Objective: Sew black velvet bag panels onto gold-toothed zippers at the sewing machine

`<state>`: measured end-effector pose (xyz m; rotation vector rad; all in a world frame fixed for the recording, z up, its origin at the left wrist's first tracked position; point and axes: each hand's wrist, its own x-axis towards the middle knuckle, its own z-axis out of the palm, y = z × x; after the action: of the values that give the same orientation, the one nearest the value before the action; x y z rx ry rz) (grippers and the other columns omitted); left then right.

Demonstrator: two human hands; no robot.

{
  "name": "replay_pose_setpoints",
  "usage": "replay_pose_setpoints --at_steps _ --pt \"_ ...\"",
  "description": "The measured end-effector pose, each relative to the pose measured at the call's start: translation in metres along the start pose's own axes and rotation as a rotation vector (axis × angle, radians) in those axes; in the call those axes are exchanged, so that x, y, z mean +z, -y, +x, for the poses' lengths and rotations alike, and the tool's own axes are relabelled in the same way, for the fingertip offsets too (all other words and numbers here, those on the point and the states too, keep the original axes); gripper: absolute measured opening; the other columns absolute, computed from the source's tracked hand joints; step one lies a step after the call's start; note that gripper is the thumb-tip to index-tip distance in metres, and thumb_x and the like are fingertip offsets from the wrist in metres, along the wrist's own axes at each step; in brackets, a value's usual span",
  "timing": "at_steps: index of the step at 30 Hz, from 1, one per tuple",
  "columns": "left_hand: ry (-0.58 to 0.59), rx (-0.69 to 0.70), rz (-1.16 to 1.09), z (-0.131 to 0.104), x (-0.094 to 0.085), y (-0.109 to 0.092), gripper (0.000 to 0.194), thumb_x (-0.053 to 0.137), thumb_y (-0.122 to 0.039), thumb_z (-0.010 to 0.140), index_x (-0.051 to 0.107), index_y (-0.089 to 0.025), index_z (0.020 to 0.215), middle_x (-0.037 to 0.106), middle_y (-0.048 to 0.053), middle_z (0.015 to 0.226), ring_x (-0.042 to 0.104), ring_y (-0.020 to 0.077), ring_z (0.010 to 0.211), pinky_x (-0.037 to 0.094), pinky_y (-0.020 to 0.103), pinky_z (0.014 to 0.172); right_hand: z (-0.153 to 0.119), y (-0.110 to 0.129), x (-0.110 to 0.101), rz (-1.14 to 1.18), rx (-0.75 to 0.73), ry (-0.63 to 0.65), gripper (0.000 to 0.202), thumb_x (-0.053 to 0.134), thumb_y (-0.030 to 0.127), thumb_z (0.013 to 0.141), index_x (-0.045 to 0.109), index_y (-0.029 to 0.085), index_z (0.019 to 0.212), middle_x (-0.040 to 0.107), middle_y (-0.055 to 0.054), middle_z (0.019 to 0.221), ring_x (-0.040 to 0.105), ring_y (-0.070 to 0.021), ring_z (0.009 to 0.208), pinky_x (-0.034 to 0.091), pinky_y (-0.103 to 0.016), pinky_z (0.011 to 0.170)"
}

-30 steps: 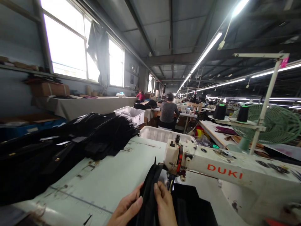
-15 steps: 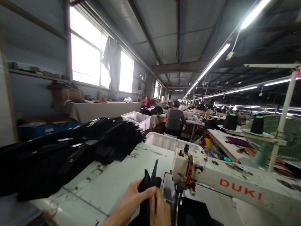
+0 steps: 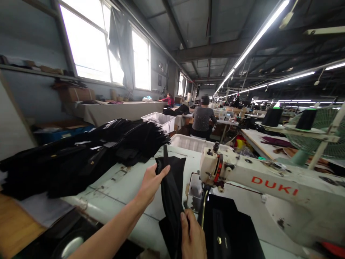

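The left hand (image 3: 151,180) pinches the upper end of a black fabric piece (image 3: 172,190) between thumb and fingers; the right hand (image 3: 192,233) grips its edge lower down. The piece is held over the worktable (image 3: 121,187), left of the sewing machine (image 3: 269,183) head and not under it. It appears part-handled; whether its stitching is complete cannot be told. A second black piece (image 3: 231,223) with gold-coloured hardware lies right of the needle area. A large pile (image 3: 129,140) of black pieces at the left suggests a batch in progress; finished and unfinished cannot be told apart. Beyond the table, the contents of the near white bin (image 3: 185,142) and far white crate (image 3: 159,118) cannot be made out. Dark cloth lies over a cardboard box (image 3: 77,94) by the window.
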<state>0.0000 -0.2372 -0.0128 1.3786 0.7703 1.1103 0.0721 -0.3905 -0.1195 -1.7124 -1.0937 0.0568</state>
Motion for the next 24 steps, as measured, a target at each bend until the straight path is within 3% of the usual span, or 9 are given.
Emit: replay_pose_setpoints --at_steps 2,4,6,8,12,16,18,21,24 --pt "-0.010 -0.024 -0.031 0.000 -0.003 0.003 0.045 0.080 -0.052 0.064 0.069 -0.012 0.080 0.071 0.006 0.080 0.064 0.0221 0.073 0.049 0.028 0.066 0.001 0.007 -0.005 -0.072 -0.024 -0.045 0.036 0.025 0.041 0.104 0.053 0.027 0.085 0.064 0.000 0.065 0.065 -0.0190 0.056 0.046 -0.026 0.052" --pt "-0.020 -0.048 -0.043 0.000 -0.008 0.006 0.045 0.080 -0.052 0.063 0.069 -0.012 0.080 0.071 0.006 0.077 0.064 0.0220 0.070 0.049 0.029 0.063 0.003 0.010 -0.011 -0.125 -0.104 -0.080 0.033 0.025 0.038 0.104 0.056 0.026 0.102 0.072 -0.003 0.081 0.072 -0.0205 0.067 0.051 -0.026 0.054" --pt "-0.044 -0.056 -0.022 0.002 -0.013 0.009 0.040 0.082 -0.047 0.061 0.070 -0.012 0.077 0.070 0.004 0.073 0.063 0.0221 0.068 0.047 0.028 0.060 0.007 0.010 -0.016 -0.179 -0.253 -0.073 0.034 0.029 0.039 0.104 0.051 0.024 0.126 0.073 -0.007 0.106 0.074 -0.0221 0.087 0.058 -0.026 0.064" --pt "-0.080 -0.056 0.014 0.004 -0.019 0.013 0.034 0.084 -0.042 0.058 0.069 -0.013 0.068 0.067 0.002 0.065 0.062 0.0210 0.066 0.043 0.025 0.057 0.011 0.007 -0.022 -0.265 -0.413 -0.011 0.046 0.035 0.045 0.102 0.041 0.022 0.142 0.071 -0.010 0.114 0.073 -0.0248 0.093 0.061 -0.028 0.065" --pt "-0.075 -0.121 0.014 0.006 -0.022 0.021 0.032 0.083 -0.039 0.059 0.065 -0.013 0.063 0.066 0.002 0.062 0.061 0.0186 0.060 0.043 0.025 0.055 0.011 -0.001 -0.023 -0.499 -0.557 0.058 0.065 0.043 0.059 0.093 0.042 0.021 0.146 0.068 -0.012 0.089 0.071 -0.0260 0.059 0.055 -0.032 0.038" --pt "-0.043 -0.221 -0.045 0.004 -0.020 0.028 0.030 0.079 -0.037 0.061 0.064 -0.013 0.070 0.070 0.005 0.069 0.065 0.0188 0.061 0.049 0.028 0.058 0.008 0.000 -0.014 -0.719 -0.563 -0.038 0.051 0.041 0.024 0.092 0.049 0.020 0.142 0.063 -0.010 0.086 0.055 -0.0159 0.036 0.041 -0.028 0.026" --pt "-0.053 -0.225 -0.051 0.003 -0.020 0.028 0.031 0.078 -0.038 0.061 0.063 -0.013 0.070 0.070 0.007 0.070 0.066 0.0190 0.063 0.050 0.029 0.058 0.013 0.005 -0.010 -0.732 -0.555 -0.155 0.051 0.038 0.011 0.086 0.059 0.021 0.131 0.062 -0.010 0.083 0.056 -0.0180 0.042 0.043 -0.030 0.031" --pt "-0.087 -0.180 -0.011 0.003 -0.028 0.012 0.035 0.076 -0.042 0.056 0.062 -0.013 0.070 0.070 0.008 0.069 0.067 0.0214 0.063 0.051 0.029 0.057 0.025 0.020 -0.005 -0.573 -0.598 -0.342 0.047 0.037 0.004 0.082 0.070 0.023 0.110 0.067 -0.013 0.095 0.064 -0.0279 0.076 0.053 -0.040 0.058" --pt "-0.130 -0.091 0.107 0.006 -0.043 -0.020 0.037 0.070 -0.048 0.059 0.062 -0.015 0.073 0.071 0.007 0.073 0.068 0.0225 0.066 0.052 0.029 0.059 0.027 0.041 0.007 -0.395 -0.547 -0.295 0.049 0.037 0.001 0.082 0.067 0.025 0.112 0.069 -0.009 0.102 0.062 -0.0290 0.093 0.050 -0.046 0.080"
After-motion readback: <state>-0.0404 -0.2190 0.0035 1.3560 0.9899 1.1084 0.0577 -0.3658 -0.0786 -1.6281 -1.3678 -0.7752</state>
